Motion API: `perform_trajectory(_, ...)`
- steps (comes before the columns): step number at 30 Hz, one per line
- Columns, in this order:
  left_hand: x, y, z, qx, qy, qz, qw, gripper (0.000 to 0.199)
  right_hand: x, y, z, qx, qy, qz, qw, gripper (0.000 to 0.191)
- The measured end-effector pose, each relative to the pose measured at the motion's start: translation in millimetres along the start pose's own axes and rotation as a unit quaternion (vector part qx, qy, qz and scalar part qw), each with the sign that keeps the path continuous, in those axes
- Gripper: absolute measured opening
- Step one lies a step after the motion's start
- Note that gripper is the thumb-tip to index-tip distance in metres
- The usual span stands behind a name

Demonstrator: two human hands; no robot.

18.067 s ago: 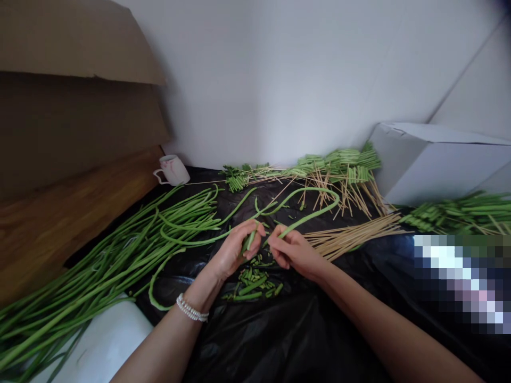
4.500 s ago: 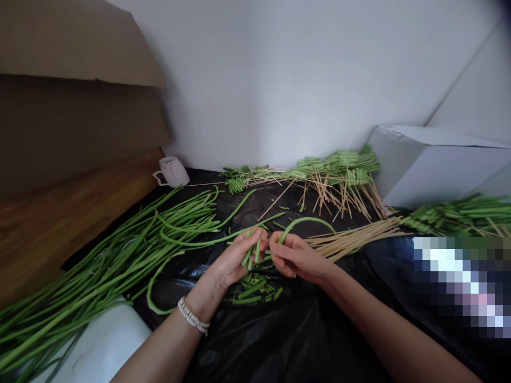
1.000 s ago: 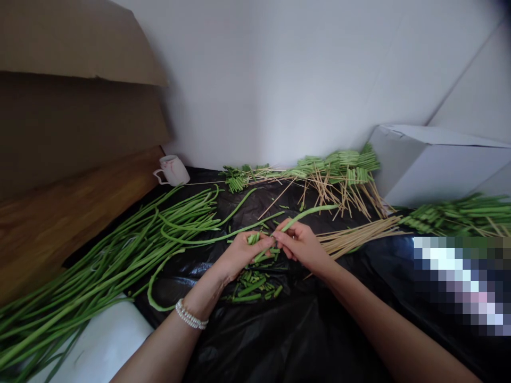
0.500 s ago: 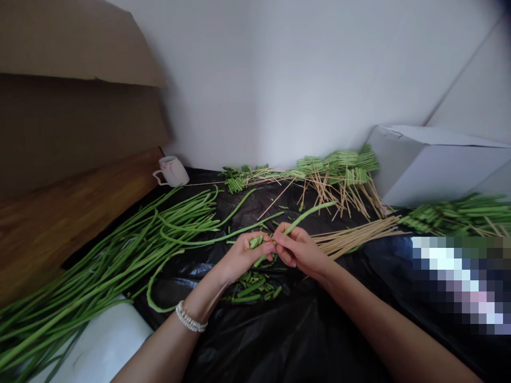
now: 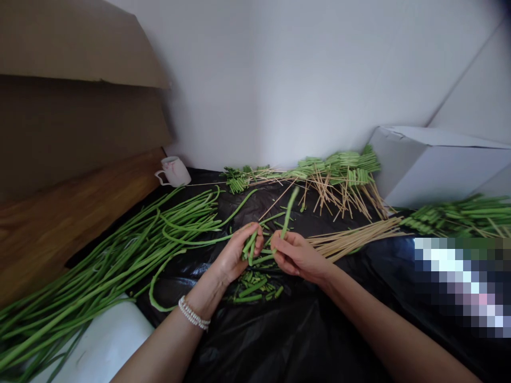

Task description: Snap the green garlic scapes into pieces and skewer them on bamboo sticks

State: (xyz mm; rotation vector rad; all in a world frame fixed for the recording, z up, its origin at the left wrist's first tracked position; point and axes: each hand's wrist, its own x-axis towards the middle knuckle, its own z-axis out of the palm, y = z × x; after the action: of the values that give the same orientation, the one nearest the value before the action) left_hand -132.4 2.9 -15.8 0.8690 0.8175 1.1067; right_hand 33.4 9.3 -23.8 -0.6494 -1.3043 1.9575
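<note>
1. Stem and hands. The green stem (image 5: 287,214) rises nearly upright, leaning slightly right, from the right hand (image 5: 299,254); half a second earlier it slanted far to the right, and the fingertips of both hands met. They are now just apart, the left hand (image 5: 235,252) turned so that its short pieces (image 5: 250,248) show.
2. Surroundings. Cut bits (image 5: 253,284) lie on the black sheet (image 5: 279,340) below the hands, which hide part of them from where I stand. Long stems (image 5: 99,266) spread at left, near a mug (image 5: 176,171); loose sticks (image 5: 359,236) fan out behind the right wrist. Green bundles (image 5: 339,162) with sticks lie along the wall, beside a white box (image 5: 435,165).
3. Pose. Both forearms converge from below. The right grip is narrow, thumb and fingers pinching the stem's lower end; the left grip curls around its pieces.
</note>
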Motion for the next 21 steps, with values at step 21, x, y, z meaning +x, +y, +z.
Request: perform_trajectory(21,-3.4,2.3,1.3,0.152,0.006,-0.022,0.988,0.037,7.5,-2.2,-14.5,-0.156,0.136,-0.064,0.976,0.037)
